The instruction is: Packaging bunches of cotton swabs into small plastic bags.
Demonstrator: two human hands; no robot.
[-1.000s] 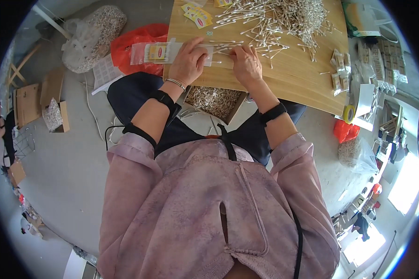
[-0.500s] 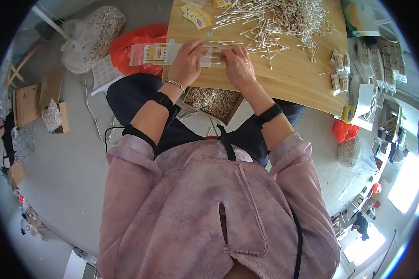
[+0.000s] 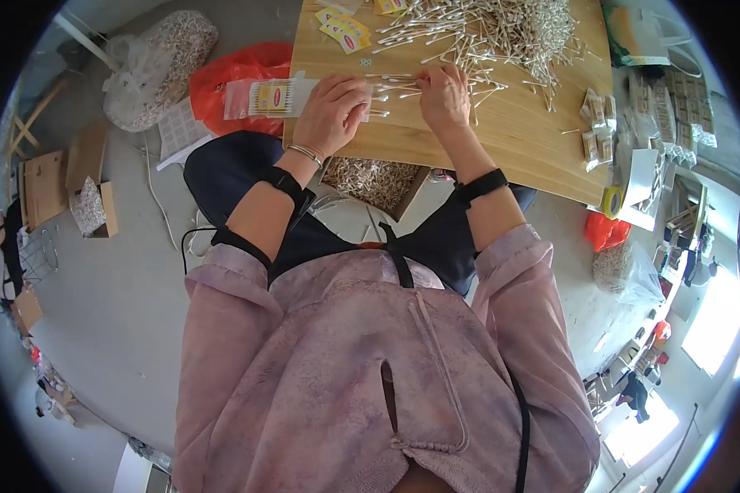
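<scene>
My left hand (image 3: 332, 113) lies with its fingers curled over the right end of a clear plastic bag (image 3: 301, 89) at the table's near left. Inside the bag, a row of cotton swabs (image 3: 258, 98) shows around a small yellow card (image 3: 274, 97). Several loose swabs (image 3: 381, 98) stick out to the right of that hand; whether its fingers hold them or only the bag is hidden. To the right, my right hand (image 3: 446, 97) is closed, its fingertips pinched at swab ends beside the near edge of the big swab pile (image 3: 501, 37).
Yellow cards (image 3: 344, 29) lie at the back left of the table (image 3: 518, 135). Small filled packs (image 3: 598, 131) sit near its right edge. A box of swabs (image 3: 375, 181) stands below the near edge. A red bag (image 3: 222, 78) lies left, a tape roll (image 3: 612, 200) right.
My right hand has moved right and farther away, from beside my left hand to the pile's near edge. My left hand has stayed at the bag, its fingers slightly shifted.
</scene>
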